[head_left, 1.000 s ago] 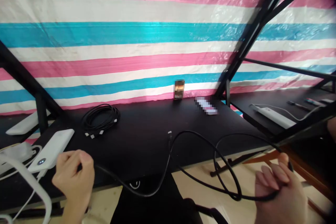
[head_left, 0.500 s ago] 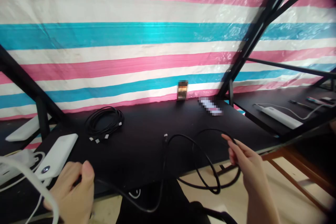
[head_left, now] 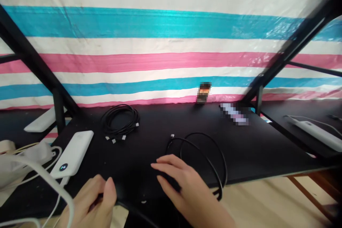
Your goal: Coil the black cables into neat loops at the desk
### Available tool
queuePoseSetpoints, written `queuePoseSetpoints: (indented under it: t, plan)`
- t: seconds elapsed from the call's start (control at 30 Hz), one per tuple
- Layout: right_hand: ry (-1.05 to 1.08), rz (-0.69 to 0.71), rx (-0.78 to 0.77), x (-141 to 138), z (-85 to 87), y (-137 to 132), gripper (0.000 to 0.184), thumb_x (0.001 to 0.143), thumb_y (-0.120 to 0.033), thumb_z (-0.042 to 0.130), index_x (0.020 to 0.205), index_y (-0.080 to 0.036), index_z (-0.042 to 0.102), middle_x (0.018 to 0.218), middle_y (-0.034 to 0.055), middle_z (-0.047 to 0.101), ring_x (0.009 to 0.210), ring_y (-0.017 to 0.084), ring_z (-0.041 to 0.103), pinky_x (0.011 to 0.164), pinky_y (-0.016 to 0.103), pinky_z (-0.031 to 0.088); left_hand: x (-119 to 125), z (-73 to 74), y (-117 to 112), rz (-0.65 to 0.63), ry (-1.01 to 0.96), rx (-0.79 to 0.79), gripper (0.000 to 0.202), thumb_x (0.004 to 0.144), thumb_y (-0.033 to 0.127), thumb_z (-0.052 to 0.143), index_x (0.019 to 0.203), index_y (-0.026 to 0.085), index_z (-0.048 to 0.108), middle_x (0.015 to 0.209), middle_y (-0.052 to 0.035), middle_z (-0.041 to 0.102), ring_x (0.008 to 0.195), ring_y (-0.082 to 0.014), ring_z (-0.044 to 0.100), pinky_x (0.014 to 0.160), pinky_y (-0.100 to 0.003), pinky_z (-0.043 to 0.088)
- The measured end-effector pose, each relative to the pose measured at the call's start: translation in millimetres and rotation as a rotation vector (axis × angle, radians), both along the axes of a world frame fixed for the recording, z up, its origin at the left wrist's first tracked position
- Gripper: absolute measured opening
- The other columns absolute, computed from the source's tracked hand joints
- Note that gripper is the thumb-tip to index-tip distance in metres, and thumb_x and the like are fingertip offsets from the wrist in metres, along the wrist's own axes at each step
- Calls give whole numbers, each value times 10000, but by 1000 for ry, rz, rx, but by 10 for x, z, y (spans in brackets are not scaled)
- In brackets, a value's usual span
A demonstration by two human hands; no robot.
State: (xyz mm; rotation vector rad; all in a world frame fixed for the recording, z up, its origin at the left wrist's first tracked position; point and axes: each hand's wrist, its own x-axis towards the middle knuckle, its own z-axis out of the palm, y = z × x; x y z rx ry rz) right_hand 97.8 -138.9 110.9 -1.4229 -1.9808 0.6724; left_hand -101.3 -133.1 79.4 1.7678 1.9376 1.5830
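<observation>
A black cable (head_left: 217, 149) lies in loose loops on the black table (head_left: 267, 149), with its small plug end (head_left: 172, 136) pointing towards the back. My right hand (head_left: 184, 185) rests over the near side of the loops, its fingers stretched out to the left and lying flat on the cable. At the table's front edge my left hand (head_left: 91, 203) is curled, thumb against fingers, pinching the other end of the same black cable. A white power bank (head_left: 72, 153) with a lit display lies just beyond my left hand.
A coiled bundle of black cables (head_left: 120, 121) with white plugs lies at the back left. White cables (head_left: 32, 160) and a white adapter crowd the left edge. Two blurred small objects (head_left: 204, 92) stand by the striped tarp. A white power strip (head_left: 312, 130) lies on the neighbouring table, right.
My right hand has come in from the right and down onto the table, laying the cable loops there. My left hand stays pinched on the cable. The view has shifted right and down.
</observation>
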Motion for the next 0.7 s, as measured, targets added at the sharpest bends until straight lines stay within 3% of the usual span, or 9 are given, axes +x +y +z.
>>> queuePoseSetpoints:
  t: [0.07,0.17,0.3,0.4,0.57,0.63,0.7]
  plan:
    - [-112,-68,-125,-68,-286,140,338,861,-123,505,1127,-233,681,1193,82,612,1087,243,597,950,361,464,11,41,16,-81,53,8,419,816,274,519,442,202,345,421,42,339,396,-109,350,404,-236,286]
    - [-166,-145,-231,-40,-659,270,422,784,-66,533,1173,-206,618,1109,83,608,880,204,652,822,336,517,12,-9,45,-178,89,-22,407,796,247,525,419,201,379,398,46,362,366,-99,362,388,-215,321]
    - [-213,-246,-194,4,-872,238,447,690,-30,549,1095,-218,566,964,39,586,809,183,625,717,298,515,-2,-183,82,-187,34,-83,425,799,282,531,401,197,410,395,43,377,363,-95,366,399,-207,353]
    - [-237,-258,-186,24,-900,181,416,691,-31,507,1056,-219,576,865,14,597,750,174,619,674,285,497,-25,-288,115,-222,27,-83,447,817,344,541,415,191,417,415,37,396,373,-96,374,389,-213,323]
    - [-17,-221,-273,231,-731,101,471,713,-76,498,1142,-206,642,777,-8,656,467,91,546,615,255,482,47,-296,158,-758,202,13,608,878,635,337,467,190,390,401,30,358,364,-97,343,400,-256,270]
    - [76,-235,-256,382,-574,28,401,738,-127,515,1090,-195,694,677,-15,643,426,83,500,516,222,440,108,-264,157,-848,263,-30,597,891,611,353,478,191,446,395,30,404,363,-97,377,421,-244,328]
    - [138,-252,-195,565,-407,-72,309,745,-201,578,1008,-199,740,626,-9,620,472,95,497,475,207,402,167,-234,158,-845,273,-76,514,899,516,435,499,210,537,400,28,467,387,-110,450,472,-225,416]
